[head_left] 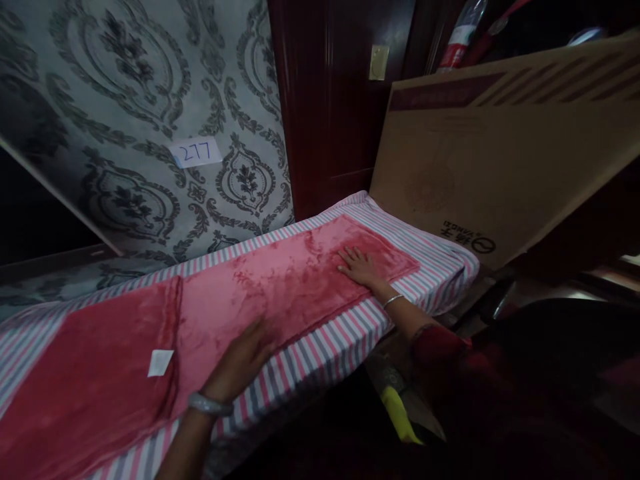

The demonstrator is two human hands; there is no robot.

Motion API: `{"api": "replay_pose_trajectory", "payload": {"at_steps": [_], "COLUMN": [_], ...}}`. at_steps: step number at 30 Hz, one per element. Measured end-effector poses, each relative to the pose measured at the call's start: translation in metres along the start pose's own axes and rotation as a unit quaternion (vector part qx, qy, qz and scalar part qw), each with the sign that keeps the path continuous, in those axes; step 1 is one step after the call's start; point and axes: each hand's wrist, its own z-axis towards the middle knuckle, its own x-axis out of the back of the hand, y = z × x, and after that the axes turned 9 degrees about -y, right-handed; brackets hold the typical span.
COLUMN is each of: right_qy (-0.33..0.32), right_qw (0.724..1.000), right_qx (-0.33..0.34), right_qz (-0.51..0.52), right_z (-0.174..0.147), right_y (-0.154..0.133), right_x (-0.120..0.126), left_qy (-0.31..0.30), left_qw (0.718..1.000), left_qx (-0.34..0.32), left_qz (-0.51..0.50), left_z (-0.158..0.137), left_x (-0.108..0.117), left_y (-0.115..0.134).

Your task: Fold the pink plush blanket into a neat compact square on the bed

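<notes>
Both hands flat on pink fleece cloth point(280, 280), spread over striped sheet point(320, 350). Right hand point(357, 265) fingers splayed, holding nothing. Left hand point(240, 363) blurred, fingers seemingly loose and open. White tag point(160, 362) left of left fingertips. Cardboard box point(500, 153) leans just beyond right fingers; paper label point(196, 153) on patterned wallpaper point(125, 100) behind

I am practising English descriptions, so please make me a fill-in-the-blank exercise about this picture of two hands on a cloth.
1. Both hands lie flat on a pink fleece blanket spread over a ____ sheet.
2. The paper label on the wallpaper reads ____.
3. The left hand wears a bangle on its ____.
4. A large ____ box leans behind the right hand.

Missing words: striped; 277; wrist; cardboard
</notes>
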Motion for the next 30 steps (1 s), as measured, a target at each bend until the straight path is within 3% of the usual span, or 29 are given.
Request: {"api": "replay_pose_trajectory", "payload": {"at_steps": [2, 4, 6, 8, 11, 14, 18, 21, 23, 26, 30], "right_qy": [-0.001, 0.016, 0.036, 0.021, 0.001, -0.013, -0.011, 0.001, 0.015, 0.045, 0.058], "right_qw": [1.0, 1.0, 0.996, 0.981, 0.961, 0.944, 0.955, 0.979, 0.995, 0.998, 0.995], "right_qx": [-0.019, -0.01, 0.075, 0.189, 0.275, 0.328, 0.295, 0.2, 0.094, -0.019, -0.055], "right_qz": [0.009, 0.002, -0.02, -0.041, -0.04, -0.031, -0.029, -0.038, -0.041, -0.046, -0.063], "right_z": [-0.001, -0.003, -0.006, -0.011, -0.016, -0.015, 0.002, 0.019, 0.028, 0.033, 0.031], "right_y": [-0.013, -0.041, -0.08, -0.124, -0.178, -0.198, -0.169, -0.112, -0.067, -0.016, 0.005], "right_x": [0.005, 0.009, 0.008, 0.002, -0.015, -0.03, -0.03, -0.016, -0.008, -0.004, -0.009], "left_qy": [0.002, -0.006, 0.003, 0.013, 0.016, -0.006, -0.028, -0.04, -0.047, -0.045, -0.05], "left_qw": [0.999, 0.988, 0.974, 0.966, 0.949, 0.936, 0.937, 0.933, 0.931, 0.933, 0.93], "left_qx": [0.042, 0.151, 0.223, 0.255, 0.31, 0.346, 0.342, 0.351, 0.357, 0.351, 0.356], "left_qz": [0.014, 0.035, 0.042, 0.05, 0.06, 0.065, 0.07, 0.069, 0.064, 0.063, 0.078], "left_z": [0.017, 0.033, 0.046, 0.053, 0.057, 0.057, 0.057, 0.059, 0.059, 0.06, 0.06], "left_x": [0.029, 0.053, 0.065, 0.064, 0.047, 0.034, 0.033, 0.035, 0.034, 0.031, 0.031], "left_y": [-0.031, -0.061, -0.087, -0.106, -0.119, -0.121, -0.121, -0.123, -0.125, -0.128, -0.127]}}
